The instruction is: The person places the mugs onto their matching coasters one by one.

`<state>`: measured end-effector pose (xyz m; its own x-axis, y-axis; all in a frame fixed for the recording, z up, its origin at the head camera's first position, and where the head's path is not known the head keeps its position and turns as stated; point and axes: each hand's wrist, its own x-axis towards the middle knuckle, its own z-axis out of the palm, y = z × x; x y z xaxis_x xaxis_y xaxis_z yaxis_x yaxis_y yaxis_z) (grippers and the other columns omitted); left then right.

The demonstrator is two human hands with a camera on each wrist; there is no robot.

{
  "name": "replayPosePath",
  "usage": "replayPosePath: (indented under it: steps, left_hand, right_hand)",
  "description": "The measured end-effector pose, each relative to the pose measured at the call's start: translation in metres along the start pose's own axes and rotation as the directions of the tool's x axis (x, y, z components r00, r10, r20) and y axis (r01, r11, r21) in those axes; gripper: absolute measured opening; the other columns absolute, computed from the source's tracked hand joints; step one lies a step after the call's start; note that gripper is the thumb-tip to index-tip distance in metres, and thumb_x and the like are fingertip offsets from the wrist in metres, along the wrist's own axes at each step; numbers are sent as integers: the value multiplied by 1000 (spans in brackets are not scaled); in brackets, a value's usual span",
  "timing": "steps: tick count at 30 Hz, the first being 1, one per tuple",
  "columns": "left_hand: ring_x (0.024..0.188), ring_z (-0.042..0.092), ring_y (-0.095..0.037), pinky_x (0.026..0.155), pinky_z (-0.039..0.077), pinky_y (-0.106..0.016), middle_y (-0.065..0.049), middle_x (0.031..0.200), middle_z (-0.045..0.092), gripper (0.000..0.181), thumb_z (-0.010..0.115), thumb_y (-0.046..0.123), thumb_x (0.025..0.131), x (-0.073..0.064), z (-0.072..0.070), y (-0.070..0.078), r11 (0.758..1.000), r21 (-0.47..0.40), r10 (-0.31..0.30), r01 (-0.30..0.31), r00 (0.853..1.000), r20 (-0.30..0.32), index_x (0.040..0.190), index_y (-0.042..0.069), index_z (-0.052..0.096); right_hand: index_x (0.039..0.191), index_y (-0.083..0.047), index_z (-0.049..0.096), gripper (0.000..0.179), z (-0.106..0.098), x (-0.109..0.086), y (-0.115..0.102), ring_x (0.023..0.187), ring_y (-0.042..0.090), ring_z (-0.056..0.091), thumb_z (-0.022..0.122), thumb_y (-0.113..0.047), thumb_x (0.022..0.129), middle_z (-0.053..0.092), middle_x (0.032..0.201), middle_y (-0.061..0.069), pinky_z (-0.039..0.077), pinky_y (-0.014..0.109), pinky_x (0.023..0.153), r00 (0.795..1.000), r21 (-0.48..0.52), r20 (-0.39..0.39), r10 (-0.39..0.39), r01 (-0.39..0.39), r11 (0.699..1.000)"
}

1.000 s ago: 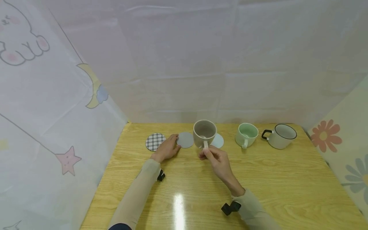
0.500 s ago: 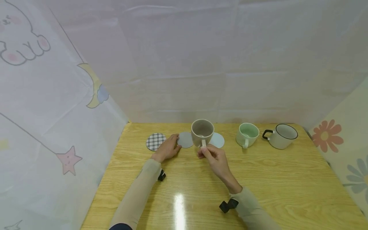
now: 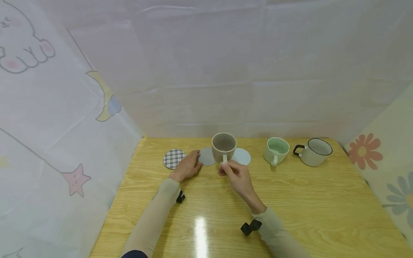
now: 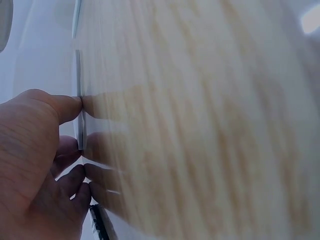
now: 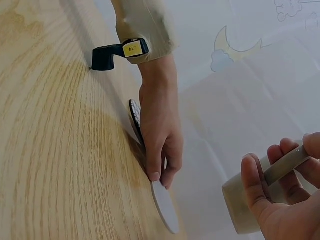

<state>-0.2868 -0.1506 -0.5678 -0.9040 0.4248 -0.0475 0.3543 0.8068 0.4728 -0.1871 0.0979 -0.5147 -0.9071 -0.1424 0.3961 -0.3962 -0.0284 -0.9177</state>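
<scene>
My right hand (image 3: 239, 178) grips a grey-beige mug (image 3: 218, 154) by its handle. In the right wrist view the mug (image 5: 239, 207) hangs above the table, with fingers curled round the handle. It partly covers the grey round coaster (image 3: 205, 157) in the head view. At that coaster's left edge lies my left hand (image 3: 188, 167). Thumb and fingers hold the coaster's rim flat on the table, and in the left wrist view the coaster (image 4: 78, 122) shows edge-on between them. A black-and-white checked coaster (image 3: 174, 158) lies left of this hand, a pale blue coaster (image 3: 242, 157) right of the mug.
A mint green mug (image 3: 276, 151) stands further right, its handle toward the front. Beside it is a white mug (image 3: 313, 154) with a black rim and a black handle pointing left. Behind the wooden table (image 3: 290, 208) hangs a pale sheet (image 3: 206, 89).
The right hand has carried the mug a short way left, toward the grey coaster, so more of the pale blue coaster shows. The left hand has stayed in place.
</scene>
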Motion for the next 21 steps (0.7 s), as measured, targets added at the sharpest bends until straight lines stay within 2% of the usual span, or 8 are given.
replayPosePath:
  steps: [7,14,21]
  left_hand:
    - [151,48,-36,125,42,-51,-18,168,39,64,58,28,112,1,2,-2,1000,-12,7,-8,1000,-13,164,-2,34]
    - [151,48,-34,126,41,-49,-17,167,40,65,57,30,112,2,8,-7,1000,11,1,-1,1000,1,165,1,32]
    - [151,48,-36,125,42,-50,-17,169,38,63,58,29,112,3,7,-6,1000,3,16,-16,1000,-24,163,-2,36]
  right_hand:
    - [96,9,75,22,3,4,4,81,27,77,61,-2,108,72,94,32,68,32,76,1000,5,-6,10,-10,1000]
    - [99,16,73,25,7,7,9,83,29,77,61,-4,108,71,96,37,68,31,78,1000,21,6,22,-22,1000]
    - [100,19,71,27,8,11,14,84,36,77,60,-4,109,71,97,38,68,32,79,1000,9,13,12,-12,1000]
